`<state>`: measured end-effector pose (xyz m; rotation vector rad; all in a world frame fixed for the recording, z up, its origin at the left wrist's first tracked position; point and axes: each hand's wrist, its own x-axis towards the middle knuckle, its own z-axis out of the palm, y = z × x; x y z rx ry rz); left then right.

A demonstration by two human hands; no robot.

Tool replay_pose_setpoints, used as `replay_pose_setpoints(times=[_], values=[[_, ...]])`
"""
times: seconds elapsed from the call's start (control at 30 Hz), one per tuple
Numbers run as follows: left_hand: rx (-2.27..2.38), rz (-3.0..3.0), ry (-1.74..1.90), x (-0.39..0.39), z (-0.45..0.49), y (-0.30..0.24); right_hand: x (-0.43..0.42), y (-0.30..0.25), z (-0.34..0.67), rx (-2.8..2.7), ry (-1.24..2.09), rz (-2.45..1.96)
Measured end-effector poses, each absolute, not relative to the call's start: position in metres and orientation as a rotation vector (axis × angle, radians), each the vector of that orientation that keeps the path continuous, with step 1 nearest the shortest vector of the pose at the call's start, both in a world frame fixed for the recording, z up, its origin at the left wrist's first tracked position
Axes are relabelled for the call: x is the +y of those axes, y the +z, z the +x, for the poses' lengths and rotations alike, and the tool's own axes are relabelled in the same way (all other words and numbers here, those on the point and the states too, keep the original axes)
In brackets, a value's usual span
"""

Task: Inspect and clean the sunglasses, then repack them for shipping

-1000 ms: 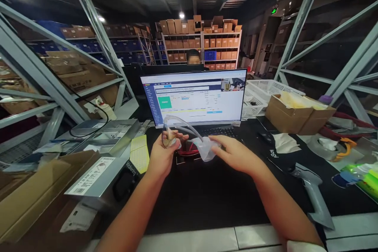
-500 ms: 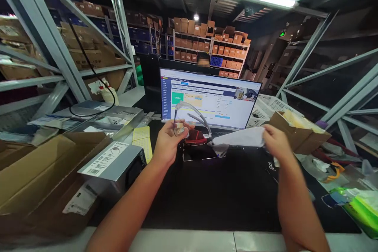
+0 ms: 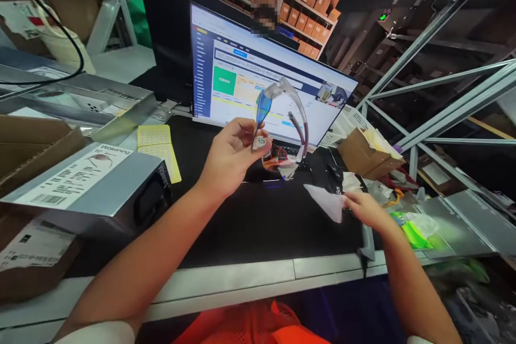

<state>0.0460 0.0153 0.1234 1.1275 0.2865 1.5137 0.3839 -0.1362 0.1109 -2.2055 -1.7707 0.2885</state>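
White wrapping dropping further below monitor.
Your left hand is pinching glasses, likely light, fragile: favour rims; right hand clutching wrapping.

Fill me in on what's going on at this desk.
A person's left hand holds a pair of glasses up before the lit monitor. The right hand, lower and apart from the glasses, pinches a thin white sheet over the black desk mat. A grey box sits on the left.
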Motion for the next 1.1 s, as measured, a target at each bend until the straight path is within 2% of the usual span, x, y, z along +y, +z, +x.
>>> replay_pose_setpoints(times=[0.3, 0.67, 0.83, 1.1], values=[[0.271, 1.231, 1.002, -0.021, 0.070, 0.116, -0.080, 0.152, 0.299, -1.925, 0.611, -2.032], [0.422, 1.454, 1.297, -0.003, 0.041, 0.127, -0.044, 0.136, 0.280, -1.924, 1.070, -1.347], [0.386, 1.526, 1.184, -0.004, 0.047, 0.120, -0.053, 0.133, 0.275, -1.933, 1.011, -1.205], [0.200, 1.081, 0.992, -0.012, 0.071, 0.110, -0.056, 0.132, 0.277, -1.838, 0.860, -1.167]])
